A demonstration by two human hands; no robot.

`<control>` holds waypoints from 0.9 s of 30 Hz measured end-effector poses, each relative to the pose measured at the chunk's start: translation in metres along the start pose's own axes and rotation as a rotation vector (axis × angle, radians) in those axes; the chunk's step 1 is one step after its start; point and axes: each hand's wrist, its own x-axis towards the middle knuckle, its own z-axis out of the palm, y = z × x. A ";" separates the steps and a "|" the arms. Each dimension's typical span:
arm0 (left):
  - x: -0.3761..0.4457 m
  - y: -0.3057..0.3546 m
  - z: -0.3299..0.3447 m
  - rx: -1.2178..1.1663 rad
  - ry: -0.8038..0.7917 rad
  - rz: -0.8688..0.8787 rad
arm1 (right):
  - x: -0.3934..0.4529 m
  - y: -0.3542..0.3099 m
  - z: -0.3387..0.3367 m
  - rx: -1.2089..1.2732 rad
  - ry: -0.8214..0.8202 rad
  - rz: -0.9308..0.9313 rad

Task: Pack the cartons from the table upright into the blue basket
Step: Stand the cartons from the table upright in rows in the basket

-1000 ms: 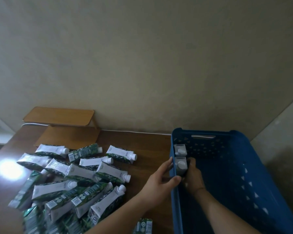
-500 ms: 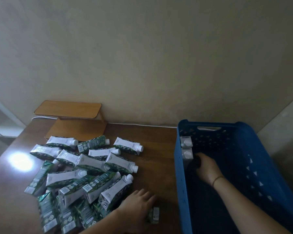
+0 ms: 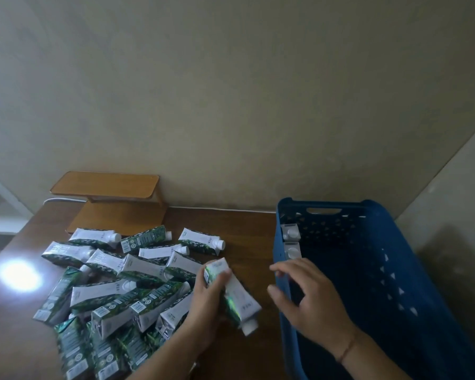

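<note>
Several green-and-white cartons with white caps lie in a heap on the left of the brown table. My left hand grips one carton above the table beside the heap, tilted with its cap pointing down and toward me. My right hand hovers over the left rim of the blue basket, fingers spread, holding nothing. Two cartons stand upright in the basket's far left corner.
A small wooden two-tier stand sits at the back left against the beige wall, with a white cable running along the table's far edge. Glare from a lamp marks the table at the left. The basket's far handle hole faces the wall.
My left hand has picked a carton off the table and lifted it toward the basket. My right hand has come up out of the basket to its left rim.
</note>
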 end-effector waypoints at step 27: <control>0.029 0.012 0.074 0.463 -0.332 0.214 | 0.012 0.084 -0.037 -0.040 -0.360 0.322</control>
